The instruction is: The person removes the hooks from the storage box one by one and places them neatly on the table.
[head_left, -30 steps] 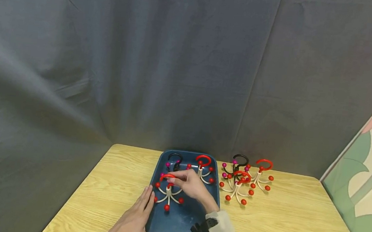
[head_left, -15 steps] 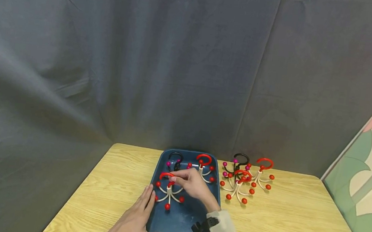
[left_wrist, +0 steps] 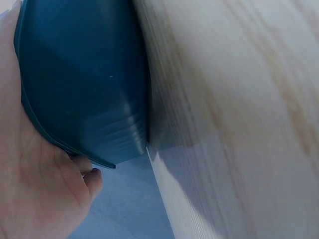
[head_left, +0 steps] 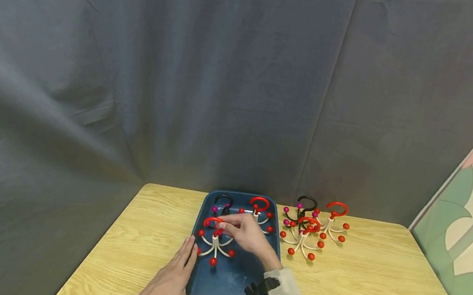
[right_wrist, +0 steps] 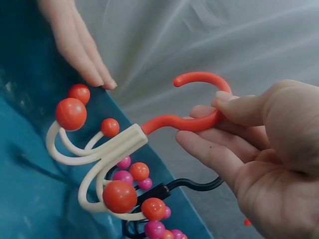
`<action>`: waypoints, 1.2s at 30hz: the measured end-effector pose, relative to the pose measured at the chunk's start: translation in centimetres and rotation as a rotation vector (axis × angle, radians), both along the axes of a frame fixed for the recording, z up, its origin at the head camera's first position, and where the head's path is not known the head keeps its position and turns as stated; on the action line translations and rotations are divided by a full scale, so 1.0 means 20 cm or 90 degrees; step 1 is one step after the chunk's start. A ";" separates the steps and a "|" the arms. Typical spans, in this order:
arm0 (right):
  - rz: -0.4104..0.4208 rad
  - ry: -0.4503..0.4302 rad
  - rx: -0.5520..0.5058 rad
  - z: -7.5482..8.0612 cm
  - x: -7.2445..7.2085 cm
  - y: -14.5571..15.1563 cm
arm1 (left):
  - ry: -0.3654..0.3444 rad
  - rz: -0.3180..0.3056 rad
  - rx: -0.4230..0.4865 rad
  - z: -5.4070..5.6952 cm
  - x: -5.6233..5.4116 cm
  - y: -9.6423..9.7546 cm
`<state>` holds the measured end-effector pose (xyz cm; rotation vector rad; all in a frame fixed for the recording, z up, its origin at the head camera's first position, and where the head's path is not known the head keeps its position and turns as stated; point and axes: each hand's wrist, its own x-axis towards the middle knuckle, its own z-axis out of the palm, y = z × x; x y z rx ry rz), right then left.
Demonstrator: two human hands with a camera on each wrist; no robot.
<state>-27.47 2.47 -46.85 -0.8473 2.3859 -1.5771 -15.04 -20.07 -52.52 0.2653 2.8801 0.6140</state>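
My right hand (head_left: 242, 233) pinches the red hook handle of a white head massager (head_left: 215, 247), whose curved arms end in red balls. In the right wrist view, thumb and fingers hold the curve of that hook (right_wrist: 199, 122). The massager stands within the dark blue tray (head_left: 232, 285), left of the middle. My left hand (head_left: 173, 274) rests against the tray's near left corner, fingers straight along its left side, thumb at the front rim. Behind the held massager sit a black massager (head_left: 226, 209) with magenta balls and another red-hooked one (head_left: 259, 205), partly hidden by my right hand.
On the wooden table (head_left: 361, 273), right of the tray, stands a cluster: a black massager (head_left: 300, 215) and two white ones with red hooks, one nearer (head_left: 302, 239) and one farther right (head_left: 332, 223). A grey curtain (head_left: 233, 95) hangs behind the table.
Almost nothing differs. My right hand keeps its pinch on the red hook, which has shifted only slightly in the fingers. The left hand stays at the tray corner.
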 end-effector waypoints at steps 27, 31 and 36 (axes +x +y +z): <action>-0.002 0.070 -0.068 0.35 0.08 0.27 | 0.007 0.011 0.004 0.01 0.02 0.00; -0.025 0.078 -0.065 0.40 0.09 0.36 | -0.001 0.015 0.003 0.02 0.02 0.01; -0.071 0.118 -0.046 0.44 0.12 0.50 | 0.005 0.009 -0.005 0.01 0.01 0.01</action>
